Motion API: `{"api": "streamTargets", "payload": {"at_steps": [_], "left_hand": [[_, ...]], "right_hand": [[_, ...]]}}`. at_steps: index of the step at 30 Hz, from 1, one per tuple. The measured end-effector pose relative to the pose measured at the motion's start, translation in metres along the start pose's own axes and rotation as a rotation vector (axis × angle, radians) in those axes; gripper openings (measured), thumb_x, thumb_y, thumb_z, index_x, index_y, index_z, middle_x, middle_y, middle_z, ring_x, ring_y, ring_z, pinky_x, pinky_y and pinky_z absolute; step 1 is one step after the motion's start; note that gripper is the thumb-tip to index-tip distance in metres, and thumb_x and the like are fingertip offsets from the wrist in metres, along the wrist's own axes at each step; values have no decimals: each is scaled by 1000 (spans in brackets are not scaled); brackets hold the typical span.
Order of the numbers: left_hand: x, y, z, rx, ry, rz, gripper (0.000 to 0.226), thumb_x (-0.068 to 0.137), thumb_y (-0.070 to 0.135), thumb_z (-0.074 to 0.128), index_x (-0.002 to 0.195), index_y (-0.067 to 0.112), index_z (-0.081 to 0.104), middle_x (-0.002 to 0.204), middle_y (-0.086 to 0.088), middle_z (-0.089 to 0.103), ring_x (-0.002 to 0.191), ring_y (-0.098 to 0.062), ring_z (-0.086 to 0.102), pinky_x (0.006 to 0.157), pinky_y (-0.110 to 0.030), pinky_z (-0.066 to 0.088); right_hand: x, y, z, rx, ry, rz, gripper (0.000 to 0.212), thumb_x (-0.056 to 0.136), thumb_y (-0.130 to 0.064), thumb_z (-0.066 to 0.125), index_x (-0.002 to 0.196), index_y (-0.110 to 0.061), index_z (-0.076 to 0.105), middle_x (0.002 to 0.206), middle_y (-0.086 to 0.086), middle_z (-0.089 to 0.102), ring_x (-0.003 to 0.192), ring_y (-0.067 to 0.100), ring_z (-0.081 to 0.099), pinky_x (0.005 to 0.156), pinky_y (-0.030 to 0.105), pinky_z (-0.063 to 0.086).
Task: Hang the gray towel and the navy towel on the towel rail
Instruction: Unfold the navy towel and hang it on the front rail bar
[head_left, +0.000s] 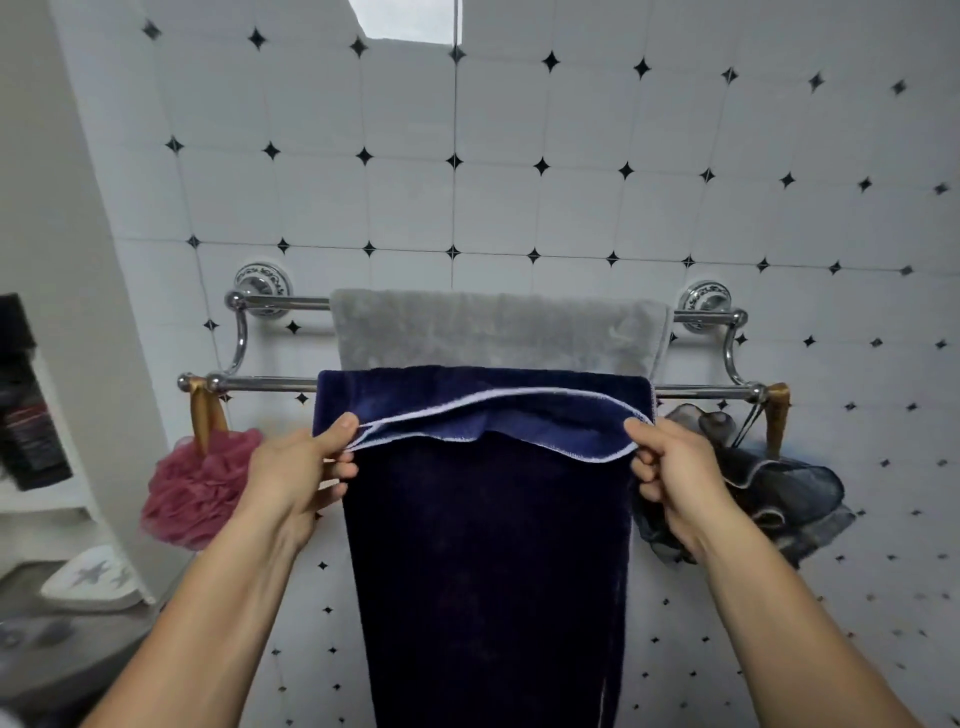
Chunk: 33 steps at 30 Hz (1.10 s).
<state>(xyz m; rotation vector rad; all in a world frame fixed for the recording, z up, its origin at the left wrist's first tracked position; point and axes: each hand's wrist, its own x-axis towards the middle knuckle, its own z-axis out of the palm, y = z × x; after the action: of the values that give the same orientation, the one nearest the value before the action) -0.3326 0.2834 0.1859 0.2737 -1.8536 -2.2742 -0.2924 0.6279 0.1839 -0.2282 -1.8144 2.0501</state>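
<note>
White tiled wall carries a chrome towel rail (270, 384); gray towel (493, 330) drapes its rear bar, navy towel (488, 545) its front bar, left hand (304, 475) and right hand (675, 478) pinching its pale-edged hem

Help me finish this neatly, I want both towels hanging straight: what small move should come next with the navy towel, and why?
Probably ease the pinched edge down and let go. The navy towel already drapes over the front bar, and the gray towel hangs on the back bar. The left hand and right hand hold a folded-over, white-stitched edge that sags, so smoothing it flat seems all that remains.
</note>
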Motion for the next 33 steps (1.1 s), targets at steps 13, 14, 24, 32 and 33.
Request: {"api": "streamTargets", "payload": {"at_steps": [13, 14, 24, 32, 33], "left_hand": [[-50, -131, -71, 245, -88, -223, 15, 84, 24, 74, 89, 10, 67, 80, -9, 68, 67, -19, 61, 67, -33, 51], [-54, -142, -74, 262, -75, -244, 16, 84, 23, 73, 89, 9, 67, 82, -10, 69, 68, -20, 61, 68, -33, 50], [-100, -217, -118, 217, 14, -361, 11, 88, 15, 69, 94, 6, 67, 84, -13, 69, 69, -22, 62, 62, -30, 55], [-93, -195, -127, -182, -55, -222, 37, 82, -8, 51, 114, 4, 63, 113, -14, 70, 99, -29, 66, 87, -39, 50], [-94, -192, -124, -227, -72, -228, 41, 77, -12, 47, 110, 6, 63, 111, -16, 68, 95, -30, 65, 84, -39, 50]], "right_hand": [[-56, 110, -51, -322, -141, 205, 18, 90, -27, 63, 73, -21, 62, 56, -8, 44, 48, 7, 39, 43, 21, 29], [-63, 120, -56, -352, -160, 234, 16, 91, -28, 63, 77, -20, 63, 58, -8, 44, 50, 8, 40, 45, 22, 30], [-123, 193, -75, -485, -310, 415, 12, 93, -27, 61, 96, -20, 70, 82, -3, 68, 73, 14, 59, 63, 27, 43], [-83, 150, -53, -140, -296, 363, 58, 69, -23, 64, 125, -26, 52, 127, -7, 62, 119, 16, 56, 96, 43, 42], [-76, 139, -44, -116, -309, 334, 61, 67, -28, 68, 127, -27, 52, 125, -9, 64, 118, 14, 57, 97, 43, 41]]}}
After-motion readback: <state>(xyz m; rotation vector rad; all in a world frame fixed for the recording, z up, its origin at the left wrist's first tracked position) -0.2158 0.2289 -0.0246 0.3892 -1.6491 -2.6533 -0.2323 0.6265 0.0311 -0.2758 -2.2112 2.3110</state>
